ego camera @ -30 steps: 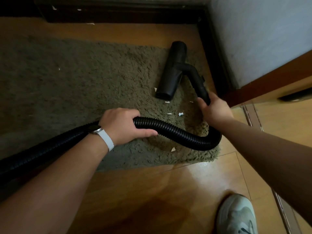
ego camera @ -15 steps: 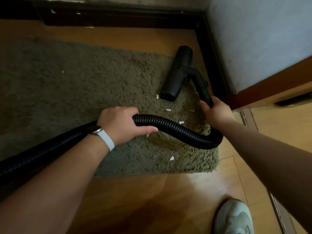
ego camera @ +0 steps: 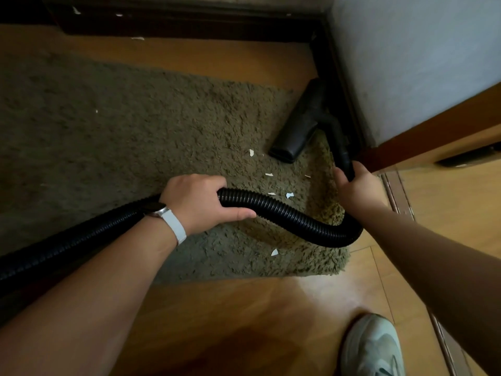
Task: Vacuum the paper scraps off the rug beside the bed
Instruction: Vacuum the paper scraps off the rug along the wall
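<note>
Between both hands, paper scraps [ego camera: 289,195] on rug [ego camera: 135,137], left hand [ego camera: 199,203] grip wrapping hose [ego camera: 287,215], right hand [ego camera: 352,185] clasping wand [ego camera: 340,147]

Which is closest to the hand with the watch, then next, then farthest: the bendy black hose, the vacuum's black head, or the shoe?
1. Hose: gripped in the left hand.
2. Vacuum head: ahead and right, on the rug's far corner.
3. Shoe: bottom right, on the wood floor.
</note>
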Tool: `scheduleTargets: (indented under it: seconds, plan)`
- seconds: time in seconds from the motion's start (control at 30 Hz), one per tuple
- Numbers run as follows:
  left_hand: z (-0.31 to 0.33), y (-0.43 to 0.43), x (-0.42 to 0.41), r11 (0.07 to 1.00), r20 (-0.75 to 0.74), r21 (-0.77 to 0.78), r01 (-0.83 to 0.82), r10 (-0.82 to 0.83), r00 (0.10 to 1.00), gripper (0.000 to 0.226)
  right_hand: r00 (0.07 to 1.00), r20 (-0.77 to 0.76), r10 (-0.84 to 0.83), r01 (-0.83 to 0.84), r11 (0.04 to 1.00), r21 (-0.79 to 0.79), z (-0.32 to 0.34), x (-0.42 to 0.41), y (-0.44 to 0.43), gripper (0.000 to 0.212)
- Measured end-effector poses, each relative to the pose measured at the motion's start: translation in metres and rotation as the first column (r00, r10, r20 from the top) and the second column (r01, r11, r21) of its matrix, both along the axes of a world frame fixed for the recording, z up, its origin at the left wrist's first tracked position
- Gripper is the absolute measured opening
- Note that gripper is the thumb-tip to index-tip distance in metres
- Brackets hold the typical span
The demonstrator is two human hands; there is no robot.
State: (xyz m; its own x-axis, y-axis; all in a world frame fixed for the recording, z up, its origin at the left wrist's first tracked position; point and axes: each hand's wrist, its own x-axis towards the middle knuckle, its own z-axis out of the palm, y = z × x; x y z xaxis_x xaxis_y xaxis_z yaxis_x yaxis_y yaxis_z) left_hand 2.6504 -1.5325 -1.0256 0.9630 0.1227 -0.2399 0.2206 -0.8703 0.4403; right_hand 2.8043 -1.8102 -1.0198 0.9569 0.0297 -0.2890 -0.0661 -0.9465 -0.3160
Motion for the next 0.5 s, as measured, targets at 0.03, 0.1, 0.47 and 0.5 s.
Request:
scheduleTargets:
  seconds: [0.03, 0.1, 0.47, 0.5]
  plan:
    - [0.001, 0.001, 0.001, 1.000, 0.002, 0.003, 0.000, 0.000, 1.000, 0.079, 1.000, -0.003, -0.016, 0.016, 1.000, 0.000, -0.001, -0.002, -0.001, 0.034]
    - [0.000, 0.003, 0.002, 1.000, 0.002, -0.001, -0.005, 0.005, 1.000, 0.079, 0.999, -0.019, -0.028, 0.028, 1.000, 0.014, -0.003, -0.006, -0.003, 0.038]
    - [0.000, -0.007, -0.010, 0.990, -0.038, -0.028, 0.136, -0.137, 0.990, 0.082, 0.919, -0.145, 0.366, -0.371, 0.929, -0.009, 0.006, -0.018, 0.011, 0.036]
    - [0.001, -0.008, -0.012, 0.988, -0.040, -0.028, 0.151, -0.152, 0.988, 0.080, 0.898, -0.151, 0.412, -0.419, 0.908, -0.017, 0.007, -0.019, 0.013, 0.037]
